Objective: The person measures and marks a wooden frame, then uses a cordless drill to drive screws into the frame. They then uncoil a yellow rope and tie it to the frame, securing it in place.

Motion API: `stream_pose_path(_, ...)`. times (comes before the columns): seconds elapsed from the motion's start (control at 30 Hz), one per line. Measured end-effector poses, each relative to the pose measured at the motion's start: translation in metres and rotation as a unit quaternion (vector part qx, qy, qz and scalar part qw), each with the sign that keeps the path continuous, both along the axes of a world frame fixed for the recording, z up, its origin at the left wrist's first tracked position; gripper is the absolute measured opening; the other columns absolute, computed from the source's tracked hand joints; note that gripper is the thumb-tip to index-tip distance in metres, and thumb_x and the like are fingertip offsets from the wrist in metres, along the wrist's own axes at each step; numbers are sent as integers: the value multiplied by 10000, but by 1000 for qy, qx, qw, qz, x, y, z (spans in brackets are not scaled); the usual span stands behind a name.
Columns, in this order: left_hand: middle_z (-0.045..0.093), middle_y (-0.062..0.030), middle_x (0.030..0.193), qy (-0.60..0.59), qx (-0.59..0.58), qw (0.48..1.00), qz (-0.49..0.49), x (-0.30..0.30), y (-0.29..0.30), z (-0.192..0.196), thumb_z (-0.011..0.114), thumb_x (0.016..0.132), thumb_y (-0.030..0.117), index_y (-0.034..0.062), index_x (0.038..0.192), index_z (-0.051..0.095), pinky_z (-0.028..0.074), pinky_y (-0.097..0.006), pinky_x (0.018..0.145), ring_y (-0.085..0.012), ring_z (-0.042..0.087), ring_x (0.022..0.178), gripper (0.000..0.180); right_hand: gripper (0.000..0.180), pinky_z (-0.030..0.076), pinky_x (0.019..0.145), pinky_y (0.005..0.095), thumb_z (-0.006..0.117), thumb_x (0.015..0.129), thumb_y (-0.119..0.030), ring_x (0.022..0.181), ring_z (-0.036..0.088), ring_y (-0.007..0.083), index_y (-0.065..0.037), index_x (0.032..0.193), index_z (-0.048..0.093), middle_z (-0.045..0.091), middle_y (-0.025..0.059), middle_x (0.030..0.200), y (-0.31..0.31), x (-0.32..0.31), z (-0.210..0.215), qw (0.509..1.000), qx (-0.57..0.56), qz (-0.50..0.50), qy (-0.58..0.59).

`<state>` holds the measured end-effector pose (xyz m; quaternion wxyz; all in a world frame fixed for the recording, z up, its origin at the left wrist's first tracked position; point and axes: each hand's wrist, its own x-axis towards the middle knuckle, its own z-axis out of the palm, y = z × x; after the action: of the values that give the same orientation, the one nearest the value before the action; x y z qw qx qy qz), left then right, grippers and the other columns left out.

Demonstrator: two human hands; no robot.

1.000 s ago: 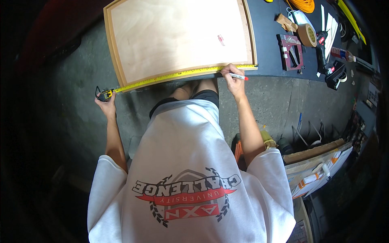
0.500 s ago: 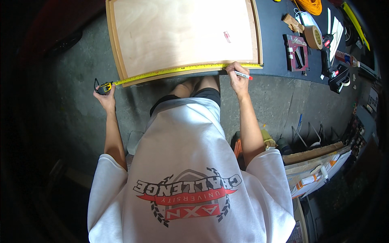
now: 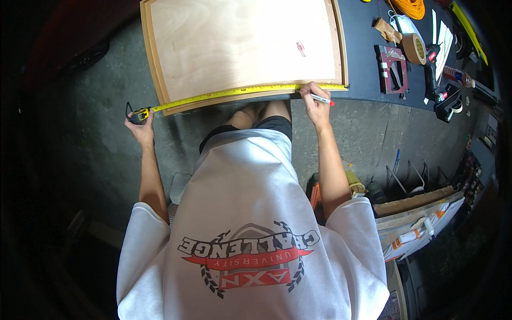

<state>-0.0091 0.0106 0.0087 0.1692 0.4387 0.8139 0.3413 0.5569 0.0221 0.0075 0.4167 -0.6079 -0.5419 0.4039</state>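
A shallow wooden frame with a pale plywood panel lies before me, its left end jutting past the dark table. Along its near rail stretches the yellow blade of a tape measure, its far tip near the frame's right corner. My left hand grips the black and yellow tape case, just off the frame's left corner. My right hand holds a white marker with a red end, fingers at the near rail beside the blade. The marker's tip is hidden by the fingers.
On the dark table to the right lie a maroon staple gun, a roll of brown tape, a cordless driver, an orange cord and a plastic bottle. Boards lean at the lower right.
The whole view has shifted very slightly. Both hands, the stretched tape measure and the marker keep nearly the same places against the frame.
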Motion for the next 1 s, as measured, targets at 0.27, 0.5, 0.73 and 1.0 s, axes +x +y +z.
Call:
stream_pose_path(0.27, 564, -181, 1161, -39, 22, 999, -9, -8, 0, -9, 928, 767, 155, 18, 1324, 365, 583, -326, 857, -214, 659, 981, 804, 85, 469, 596, 302, 584, 834, -70, 600, 590, 184, 5, 802, 607, 618, 100, 682, 1, -1, -1, 1000, 10, 0, 4)
stream_pose_path(0.5, 555, -174, 1153, -69, 23, 997, 2, -8, 0, -11, 926, 767, 152, 16, 1316, 369, 575, -327, 879, -205, 649, 982, 794, 68, 475, 609, 298, 579, 816, -48, 629, 601, 174, 2, 784, 612, 638, 99, 713, 1, -1, -1, 1000, -2, -4, 13)
stream_pose_path(0.73, 547, -179, 1165, -29, 10, 1000, -4, -6, 2, -9, 904, 784, 97, 28, 1320, 347, 576, -336, 884, -212, 644, 1000, 776, 186, 507, 716, 299, 560, 1042, -160, 762, 632, 147, 2, 1057, 653, 696, 87, 860, -1, 17, 9, 965, 4, -233, 119)
stream_pose_path(1.0, 564, -155, 1185, -125, 68, 990, -14, -17, -3, -30, 881, 798, 40, 38, 1311, 368, 573, -361, 878, -206, 636, 1002, 725, 263, 505, 986, 390, 669, 994, -233, 1063, 698, 276, -46, 1174, 711, 743, 137, 1074, -3, 89, 9, 968, -79, -177, -159)
